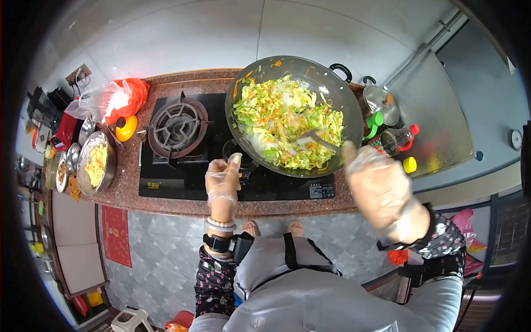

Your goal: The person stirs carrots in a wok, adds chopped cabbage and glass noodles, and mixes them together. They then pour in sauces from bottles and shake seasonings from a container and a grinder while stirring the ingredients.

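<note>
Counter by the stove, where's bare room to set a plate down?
Bare granite lies between the large steel bowl and the left edge of the cooktop. The left burner holds nothing. It's crowded right of the wok, with a lidded pot and bottles, and left of that bowl, with dishes.

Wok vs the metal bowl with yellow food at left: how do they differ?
Size: the wok is much wider than the bowl.
Finish: wok dark grey; bowl shiny silver.
Support: wok over the black stove; bowl on the speckled counter.
Contents: wok has shredded green and orange vegetables; bowl has yellow food.
Both round and uncovered.
</note>
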`<state>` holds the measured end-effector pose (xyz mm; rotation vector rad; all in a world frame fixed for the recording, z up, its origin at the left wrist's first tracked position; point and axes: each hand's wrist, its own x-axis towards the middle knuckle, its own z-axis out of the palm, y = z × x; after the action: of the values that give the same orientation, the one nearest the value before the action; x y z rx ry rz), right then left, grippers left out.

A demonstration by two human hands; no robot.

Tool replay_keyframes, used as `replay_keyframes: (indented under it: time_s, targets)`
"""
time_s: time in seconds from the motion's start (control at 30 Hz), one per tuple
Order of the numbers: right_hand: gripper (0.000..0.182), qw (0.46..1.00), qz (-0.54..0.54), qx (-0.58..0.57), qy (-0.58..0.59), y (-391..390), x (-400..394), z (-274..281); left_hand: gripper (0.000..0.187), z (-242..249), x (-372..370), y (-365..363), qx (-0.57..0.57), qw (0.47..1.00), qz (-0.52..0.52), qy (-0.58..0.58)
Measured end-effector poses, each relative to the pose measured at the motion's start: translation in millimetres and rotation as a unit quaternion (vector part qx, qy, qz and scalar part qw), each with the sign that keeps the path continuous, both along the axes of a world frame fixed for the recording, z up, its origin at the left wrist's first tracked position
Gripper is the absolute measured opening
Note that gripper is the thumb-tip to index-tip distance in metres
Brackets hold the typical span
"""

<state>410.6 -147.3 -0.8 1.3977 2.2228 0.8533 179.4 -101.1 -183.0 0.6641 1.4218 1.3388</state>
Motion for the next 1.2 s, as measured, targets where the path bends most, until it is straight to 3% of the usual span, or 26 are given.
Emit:
replay_keyframes:
  time_s: [0.13,0.17,0.2,0.3,0.4,0.5,0.6,0.63,0.67,0.73,0.8,0.87,0.97,1.07,1.13,1.2]
  targets:
    - [0.013,0.995,0.005,0.041,0.085,55.7,10.3,-67.7,0.032,-0.7,-1.3,-1.9,0.009,1.0,-0.016,0.002]
    - [0.015,0.991,0.018,0.036,0.126,71.6,17.8,-45.7,0.032,1.9,-2.8,-2.6,0.005,1.0,-0.025,0.003]
    - [0.02,0.995,0.008,0.05,0.082,77.6,26.0,-23.9,0.032,3.9,-4.4,-2.3,0.002,0.999,-0.033,0.002]
    - [0.022,0.986,0.044,-0.098,0.127,71.0,30.8,54.7,0.027,-8.3,-5.5,3.1,0.007,1.0,-0.026,-0.01]
    - [0.014,0.955,0.128,-0.206,0.172,66.6,23.0,95.0,0.026,-5.0,-3.5,1.9,0.007,1.0,-0.023,-0.014]
    - [0.01,0.943,0.225,-0.197,0.144,72.6,18.6,60.9,0.029,-2.7,-4.0,-1.3,0.013,0.999,-0.029,-0.022]
    - [0.005,0.955,0.246,-0.122,0.108,69.9,-33.9,13.2,0.031,-0.4,-3.6,0.8,-0.016,0.999,-0.026,-0.015]
    - [0.005,0.929,0.278,-0.088,0.228,78.4,-31.2,-27.2,0.032,-0.4,-4.0,0.7,-0.016,0.999,-0.03,-0.016]
    - [0.008,0.961,0.223,-0.092,0.132,78.1,-45.2,-34.2,0.032,-1.8,-4.3,0.8,-0.01,0.999,-0.028,-0.021]
    - [0.01,0.989,0.083,-0.07,0.102,91.5,-47.8,-58.7,0.032,-3.8,-4.7,0.3,0.002,0.999,-0.035,-0.023]
    - [0.012,0.991,0.041,-0.012,0.127,111.1,-14.1,-74.1,0.032,-4.0,-3.6,-0.5,0.003,0.999,-0.031,-0.043]
    - [0.017,0.979,-0.034,-0.046,0.198,112.3,16.7,-52.6,0.032,2.7,-2.7,-1.8,-0.005,0.999,-0.031,-0.029]
    - [0.022,0.902,-0.111,-0.103,0.404,116.0,87.5,-49.4,0.031,-2.1,-3.1,-0.4,0.003,0.999,-0.024,-0.035]
    - [0.027,0.731,-0.246,-0.21,0.601,98.5,141.7,-21.2,0.031,-1.8,-3.2,2.8,-0.022,0.999,-0.019,-0.031]
    - [0.025,0.658,-0.322,-0.211,0.647,84.1,165.0,11.8,0.031,-8.1,-3.8,7.1,-0.035,0.999,-0.01,-0.033]
    - [0.022,0.654,-0.344,-0.203,0.642,79.7,188.5,34.9,0.03,-8.6,-3.1,9.0,-0.033,0.999,-0.009,-0.02]
